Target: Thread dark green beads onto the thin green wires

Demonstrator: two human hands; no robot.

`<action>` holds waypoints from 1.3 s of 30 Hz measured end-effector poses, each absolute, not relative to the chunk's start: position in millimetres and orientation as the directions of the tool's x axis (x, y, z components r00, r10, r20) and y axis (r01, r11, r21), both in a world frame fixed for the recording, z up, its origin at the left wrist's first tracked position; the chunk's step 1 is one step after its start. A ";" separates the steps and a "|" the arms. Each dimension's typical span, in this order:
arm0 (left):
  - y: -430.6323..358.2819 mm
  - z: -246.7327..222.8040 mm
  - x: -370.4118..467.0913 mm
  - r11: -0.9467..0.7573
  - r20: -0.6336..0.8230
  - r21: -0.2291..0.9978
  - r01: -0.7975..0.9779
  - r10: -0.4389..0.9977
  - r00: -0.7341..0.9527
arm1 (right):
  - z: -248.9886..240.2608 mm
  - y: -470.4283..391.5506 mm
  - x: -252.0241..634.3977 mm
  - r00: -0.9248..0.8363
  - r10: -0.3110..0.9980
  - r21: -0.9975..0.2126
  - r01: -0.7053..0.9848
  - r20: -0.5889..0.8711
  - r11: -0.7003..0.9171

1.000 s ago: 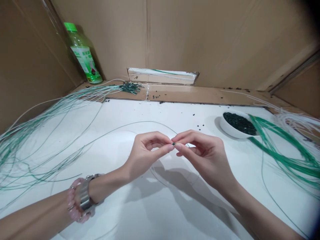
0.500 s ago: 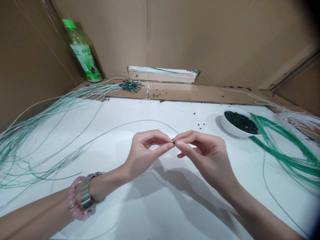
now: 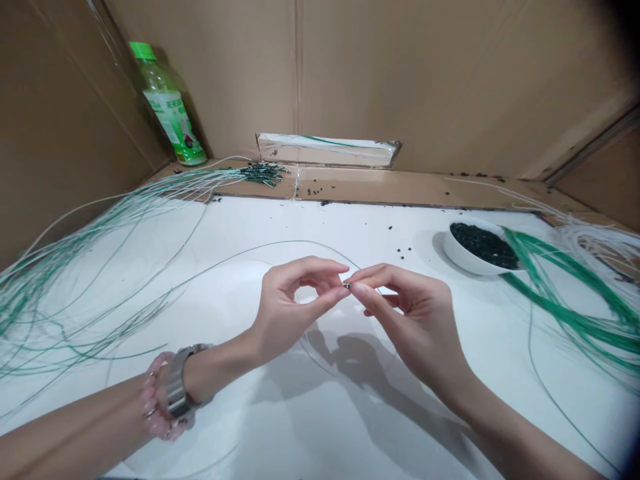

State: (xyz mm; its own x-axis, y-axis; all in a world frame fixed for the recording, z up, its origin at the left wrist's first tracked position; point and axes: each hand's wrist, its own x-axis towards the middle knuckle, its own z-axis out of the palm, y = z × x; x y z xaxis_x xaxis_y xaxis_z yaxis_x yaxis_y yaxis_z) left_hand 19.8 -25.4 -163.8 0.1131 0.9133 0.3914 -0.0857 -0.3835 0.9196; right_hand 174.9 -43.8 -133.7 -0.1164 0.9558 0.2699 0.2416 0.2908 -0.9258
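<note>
Pinched between the thumb and index finger of my right hand [image 3: 417, 310] is a tiny dark green piece [image 3: 347, 286], with a pale spot at its end. My left hand [image 3: 295, 307] is just left of it; its thumb tip touches or nearly touches the piece, while the index finger is lifted off the thumb. A thin green cord [image 3: 295, 241] arcs from the left over the table to behind my right fingers; its end is hidden there. A fainter pale line [image 3: 315, 360] curves below the hands.
At the right stands a white bowl [image 3: 465, 259] of small dark pieces, beside a coil of green cords [image 3: 575, 313] and white cords [image 3: 595, 237]. Green and white cords [image 3: 115, 220] spread leftward from dark-tipped ends [image 3: 264, 173]. A green bottle [image 3: 173, 113] leans against the cardboard wall [image 3: 425, 73].
My left index finger has risen away from the thumb, opening its pinch on the small piece. My right hand keeps its pinch, its lower fingers drawn in a little.
</note>
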 end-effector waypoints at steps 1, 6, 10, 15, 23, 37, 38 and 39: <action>-24.8 -164.3 19.6 -0.438 0.443 0.896 -0.069 0.889 0.113 | -134.1 -43.6 174.7 -0.121 0.956 -0.927 0.239 0.266 0.289; -22.6 -164.9 18.5 -0.561 0.560 0.827 -0.023 0.821 0.112 | -136.6 -43.5 173.0 -0.107 0.960 -0.937 0.214 0.259 0.277; -22.9 -165.0 18.6 -0.506 0.508 0.861 -0.044 0.857 0.084 | -139.3 -45.8 169.8 -0.060 0.960 -0.943 0.179 0.273 0.280; -22.9 -164.4 19.1 -0.390 0.398 0.915 -0.103 0.915 0.068 | -141.2 -48.2 167.4 -0.029 0.954 -0.937 0.182 0.297 0.297; -19.8 -161.0 20.1 -0.209 0.263 0.943 -0.257 0.944 0.197 | -143.3 -45.8 169.8 -0.035 0.939 -0.903 0.264 0.341 0.338; -18.8 -162.2 19.3 -0.225 0.262 0.952 -0.207 0.950 0.169 | -133.6 -42.8 176.5 -0.160 0.817 -0.667 0.501 0.554 0.551; -18.8 -162.1 19.5 -0.229 0.267 0.950 -0.210 0.949 0.169 | -133.8 -42.9 176.7 -0.169 0.813 -0.658 0.508 0.557 0.556; -18.8 -161.9 19.6 -0.232 0.270 0.949 -0.213 0.948 0.169 | -134.1 -43.0 177.1 -0.175 0.812 -0.652 0.512 0.558 0.558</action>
State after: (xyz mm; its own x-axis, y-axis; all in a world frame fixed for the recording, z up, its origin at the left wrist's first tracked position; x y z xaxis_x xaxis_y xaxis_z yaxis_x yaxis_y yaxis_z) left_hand 19.6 -18.8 -161.9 0.1694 0.9479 0.2699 -0.2130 -0.2322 0.9491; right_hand 177.1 -43.0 -134.1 -0.1746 0.8115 0.5576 0.5123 0.5585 -0.6524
